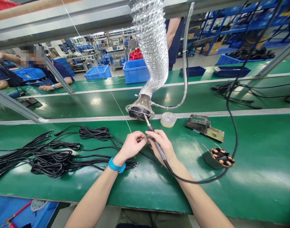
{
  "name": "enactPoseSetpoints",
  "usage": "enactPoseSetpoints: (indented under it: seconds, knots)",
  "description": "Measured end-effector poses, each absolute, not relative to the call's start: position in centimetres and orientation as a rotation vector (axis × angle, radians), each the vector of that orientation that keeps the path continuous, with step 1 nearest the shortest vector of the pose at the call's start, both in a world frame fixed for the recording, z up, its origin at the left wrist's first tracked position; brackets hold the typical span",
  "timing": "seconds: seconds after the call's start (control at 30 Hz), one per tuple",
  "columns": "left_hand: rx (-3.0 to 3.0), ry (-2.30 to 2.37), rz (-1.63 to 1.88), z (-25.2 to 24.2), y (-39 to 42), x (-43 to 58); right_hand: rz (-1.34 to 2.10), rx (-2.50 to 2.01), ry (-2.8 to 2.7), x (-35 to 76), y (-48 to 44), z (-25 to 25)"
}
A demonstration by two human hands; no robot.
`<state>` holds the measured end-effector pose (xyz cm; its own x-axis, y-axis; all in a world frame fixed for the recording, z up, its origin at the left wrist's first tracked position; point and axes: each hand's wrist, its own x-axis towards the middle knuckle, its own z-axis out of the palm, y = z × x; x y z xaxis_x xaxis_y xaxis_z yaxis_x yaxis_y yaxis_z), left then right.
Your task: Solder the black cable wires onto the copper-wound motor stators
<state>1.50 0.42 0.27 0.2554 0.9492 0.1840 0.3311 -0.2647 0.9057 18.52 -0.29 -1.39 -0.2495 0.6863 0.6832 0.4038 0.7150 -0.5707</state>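
Observation:
My right hand [162, 145] is closed around a soldering iron [158, 148], its tip pointing up and away toward the fume hood. Its black cord loops off to the right. Close beside it, my left hand [134, 145] is pinched where a thin solder wire [118, 106] comes down from above. The fingertips of both hands nearly meet, and a small part under them is mostly hidden. Black cables [57, 161] lie in coils left of my left hand, some ends reaching beneath it. To the right sits a motor stator [219, 157] with copper windings and two upright leads.
A fume hood [140, 107] on a silver duct [152, 47] hangs just beyond my hands. Behind them stand a round translucent tub [168, 119] and a metal iron stand [204, 126]. Blue bins [136, 72] line the far bench; co-workers [57, 72] are there. Pliers [19, 213] lie lower left.

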Motion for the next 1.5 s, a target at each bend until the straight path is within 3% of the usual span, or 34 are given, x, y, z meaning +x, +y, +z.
enactPoseSetpoints:
  seconds: [0.57, 0.93, 1.5]
  knots:
    - [1.483, 1.078, 0.923, 0.2, 0.6, 1.1, 0.312, -0.836, -1.909, 18.5, -0.8, -1.1]
    - [1.453, 1.166, 0.995, -0.3, 0.5, 1.8, 0.336, -1.073, -1.217, 20.7, -3.6, -0.7]
    - [1.465, 1.209, 1.004, 0.0, 0.4, 2.1, 0.154, -1.01, -1.507, 19.9, -3.5, -0.2]
